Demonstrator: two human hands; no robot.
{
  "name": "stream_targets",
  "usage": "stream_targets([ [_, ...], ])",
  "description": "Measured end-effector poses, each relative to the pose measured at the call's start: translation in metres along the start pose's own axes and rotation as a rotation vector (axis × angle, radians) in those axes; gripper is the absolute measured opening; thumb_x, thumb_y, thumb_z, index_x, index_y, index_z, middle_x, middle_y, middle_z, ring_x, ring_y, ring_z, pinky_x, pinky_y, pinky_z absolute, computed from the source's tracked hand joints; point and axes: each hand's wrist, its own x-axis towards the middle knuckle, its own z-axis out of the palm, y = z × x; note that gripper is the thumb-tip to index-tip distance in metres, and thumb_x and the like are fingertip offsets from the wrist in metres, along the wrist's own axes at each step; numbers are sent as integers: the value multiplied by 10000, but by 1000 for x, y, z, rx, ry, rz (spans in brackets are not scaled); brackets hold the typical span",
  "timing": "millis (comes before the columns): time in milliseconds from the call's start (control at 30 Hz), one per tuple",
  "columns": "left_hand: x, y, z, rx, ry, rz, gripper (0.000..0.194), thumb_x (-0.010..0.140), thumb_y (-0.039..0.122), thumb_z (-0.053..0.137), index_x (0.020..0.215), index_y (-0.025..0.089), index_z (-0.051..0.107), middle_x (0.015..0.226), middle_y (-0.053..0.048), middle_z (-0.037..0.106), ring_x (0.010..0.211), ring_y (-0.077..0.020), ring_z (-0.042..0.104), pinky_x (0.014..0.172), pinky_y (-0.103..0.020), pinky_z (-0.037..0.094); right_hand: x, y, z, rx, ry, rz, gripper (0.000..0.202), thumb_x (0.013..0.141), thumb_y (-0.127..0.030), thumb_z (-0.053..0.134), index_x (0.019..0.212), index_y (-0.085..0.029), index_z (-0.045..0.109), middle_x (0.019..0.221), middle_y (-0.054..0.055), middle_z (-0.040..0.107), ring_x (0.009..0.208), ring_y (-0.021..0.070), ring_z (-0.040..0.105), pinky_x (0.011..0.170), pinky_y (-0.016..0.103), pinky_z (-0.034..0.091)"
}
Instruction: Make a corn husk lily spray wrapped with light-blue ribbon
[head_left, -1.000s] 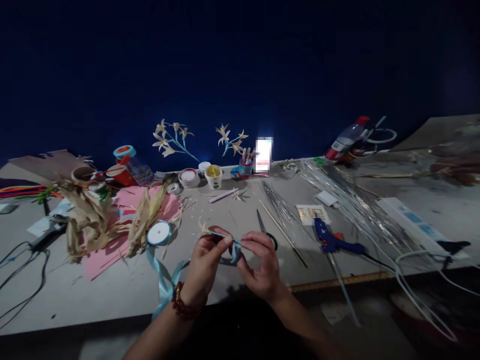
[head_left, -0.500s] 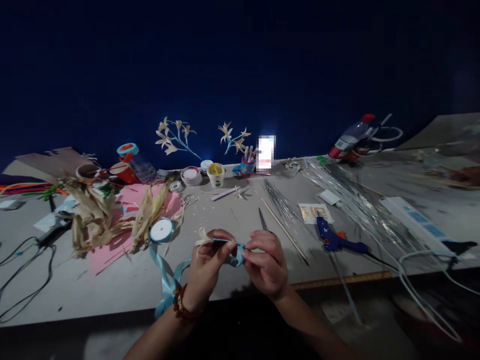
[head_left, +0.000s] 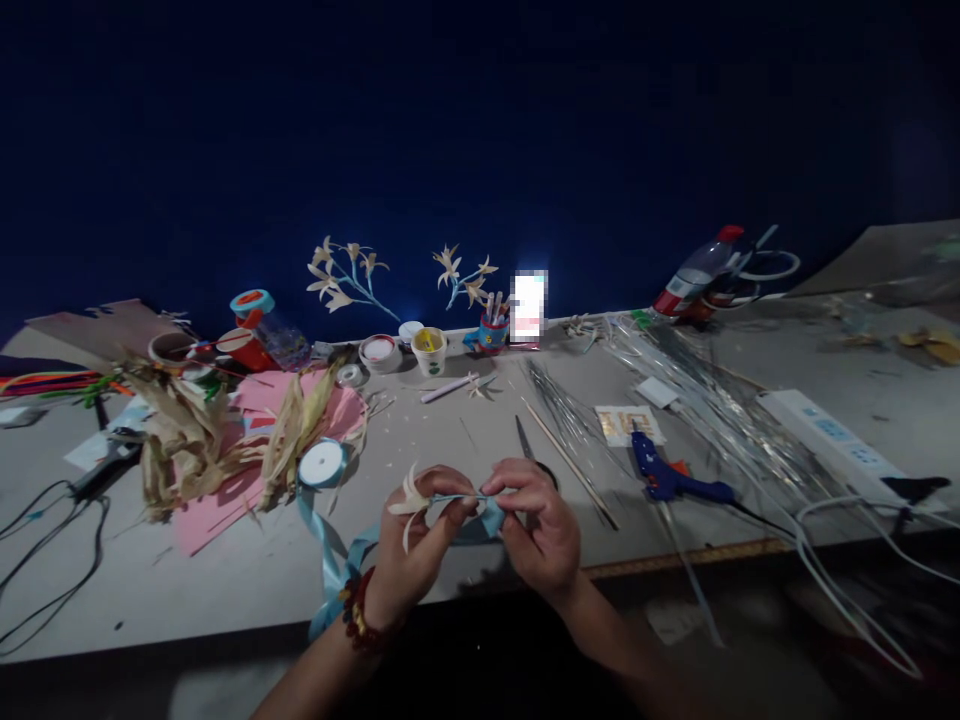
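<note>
The pale flower (head_left: 409, 502) on its thin stem (head_left: 450, 496) is above the bench (head_left: 225, 600), stem pinched by the left hand (head_left: 420, 535), the right hand (head_left: 546, 525) gripping blue ribbon (head_left: 491, 518), apparently mid-wrap, which likely calls for steady tension.

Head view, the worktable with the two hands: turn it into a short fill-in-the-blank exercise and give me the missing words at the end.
1. The right hand pinches a strip of light ____ ribbon.
2. A bead bracelet circles the person's ____ wrist.
3. The paper under the dried husks is ____.
4. In the picture, the glue gun lies to the ____ of the scissors.

Missing words: blue; left; pink; right.
</note>
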Motion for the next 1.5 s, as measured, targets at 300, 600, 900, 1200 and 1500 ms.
stream_targets([
  [300, -1, -4, -1, 64, -6, 67, 94, 870, 108, 600, 867, 178, 663, 838, -49, 652, 837, -189, 621, 769, -319, 467, -2, -4, 7, 239, 72, 174, 134, 901, -136, 522, 963, -244, 574, 925, 52, 617, 963, 215, 598, 849, 409, 483],
  [600, -1, -6, -2, 75, -29, 83, 78, 878, 118, 589, 867, 166, 649, 832, -54, 653, 834, -186, 625, 776, -325, 475, 1, -10, 7, 377, 48, 283, 49, 922, -235, 548, 952, -245, 586, 921, 39, 594, 900, 193, 592, 792, 342, 473],
  [900, 1, -6, -2, 35, -56, 86, 83, 900, 137, 553, 874, 162, 628, 803, -49, 623, 789, -182, 614, 727, -320, 476, 1, -11, 8, 408, 73, 279, 59, 910, -189, 550, 931, -233, 584, 921, 35, 582, 886, 172, 565, 773, 302, 455],
  [1200, -2, -15, -5, 66, -51, 124, 111, 860, 111, 609, 940, 184, 633, 887, -60, 656, 873, -200, 630, 813, -347, 490, -2, -8, 12, 377, 101, 235, 135, 900, -127, 554, 950, -247, 588, 943, 36, 588, 907, 180, 579, 807, 332, 462],
  [1500, 0, -17, -6, 81, -42, 90, 80, 866, 119, 607, 899, 187, 632, 841, -44, 649, 903, -200, 640, 810, -328, 503, -2, -11, 12, 389, 83, 241, 132, 913, -144, 536, 963, -252, 594, 943, 40, 580, 920, 183, 573, 810, 332, 466],
])
